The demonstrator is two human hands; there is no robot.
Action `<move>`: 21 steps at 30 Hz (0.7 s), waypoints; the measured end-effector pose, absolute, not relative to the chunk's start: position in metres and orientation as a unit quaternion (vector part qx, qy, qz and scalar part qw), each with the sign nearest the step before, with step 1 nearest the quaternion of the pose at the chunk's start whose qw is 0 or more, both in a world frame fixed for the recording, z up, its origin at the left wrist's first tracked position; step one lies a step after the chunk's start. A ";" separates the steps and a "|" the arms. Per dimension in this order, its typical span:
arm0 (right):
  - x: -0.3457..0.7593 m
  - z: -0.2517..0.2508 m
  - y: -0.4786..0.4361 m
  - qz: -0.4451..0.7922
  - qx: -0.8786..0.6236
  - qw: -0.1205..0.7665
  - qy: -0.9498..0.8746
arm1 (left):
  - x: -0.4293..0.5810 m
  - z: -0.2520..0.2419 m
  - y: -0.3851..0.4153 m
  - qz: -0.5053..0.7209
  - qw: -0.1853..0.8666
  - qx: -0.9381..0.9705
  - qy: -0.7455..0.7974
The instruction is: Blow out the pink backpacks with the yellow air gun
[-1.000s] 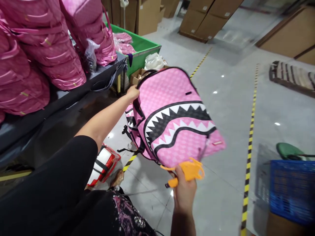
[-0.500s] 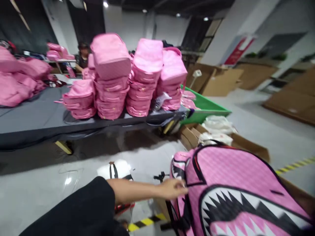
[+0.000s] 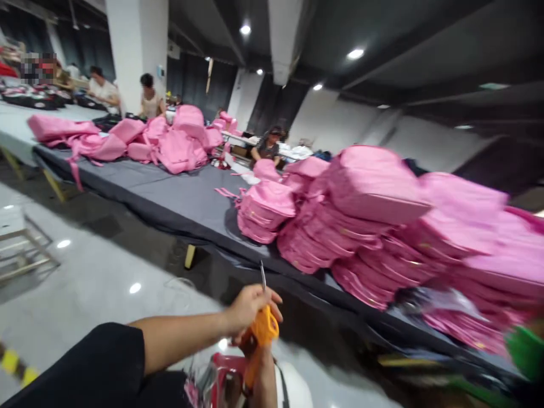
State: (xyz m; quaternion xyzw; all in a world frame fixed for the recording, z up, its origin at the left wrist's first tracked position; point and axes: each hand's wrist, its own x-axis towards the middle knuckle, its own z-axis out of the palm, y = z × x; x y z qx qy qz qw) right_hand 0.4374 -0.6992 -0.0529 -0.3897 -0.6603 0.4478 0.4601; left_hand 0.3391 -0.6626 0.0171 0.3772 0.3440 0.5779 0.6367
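Observation:
Low in the middle of the view, my left hand (image 3: 250, 309) has its fingers closed around the metal part of orange-handled scissors (image 3: 267, 326). A thin metal tip sticks up above the fingers, and an orange loop shows below them. My right hand (image 3: 264, 377) comes up from the bottom edge, closed around the lower orange part; its fingers are mostly hidden and blurred. Beyond both hands is the long grey-covered table (image 3: 170, 195), with a short pile of pink backpacks (image 3: 266, 209) near its front edge.
Tall stacks of pink backpacks (image 3: 369, 187) fill the table's right part; loose pink bags (image 3: 182, 141) lie farther left. A person (image 3: 267, 147) sits behind the table. A stool (image 3: 25, 243) stands at left. Below my hands is a white object with a black strap (image 3: 295, 385).
The view has swung left, and the pink shark-mouth backpack has left the picture. My left hand has gone from beside that backpack to the scissors, where my right hand now also shows.

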 end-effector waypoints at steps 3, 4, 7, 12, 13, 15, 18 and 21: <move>0.326 -0.032 -0.685 0.625 -0.290 0.444 -0.573 | 0.205 0.033 -0.668 0.636 0.541 0.371 0.405; 0.300 -0.022 -0.676 0.657 -0.273 0.448 -0.542 | 0.167 0.037 -0.670 0.646 0.507 0.370 0.434; 0.245 0.010 -0.629 0.678 -0.272 0.498 -0.469 | 0.077 0.033 -0.668 0.653 0.429 0.349 0.517; 0.199 0.043 -0.523 0.615 -0.282 0.615 -0.405 | -0.030 -0.015 -0.617 0.627 0.414 0.330 0.572; 0.192 0.045 -0.501 0.587 -0.287 0.641 -0.402 | -0.049 -0.024 -0.599 0.623 0.406 0.341 0.575; 0.178 0.046 -0.455 0.533 -0.297 0.686 -0.397 | -0.090 -0.037 -0.556 0.617 0.376 0.374 0.581; 0.151 0.047 -0.385 0.486 -0.301 0.719 -0.395 | -0.150 -0.038 -0.476 0.599 0.321 0.407 0.610; 0.115 0.058 -0.320 0.480 -0.309 0.708 -0.415 | -0.201 -0.022 -0.390 0.573 0.303 0.423 0.632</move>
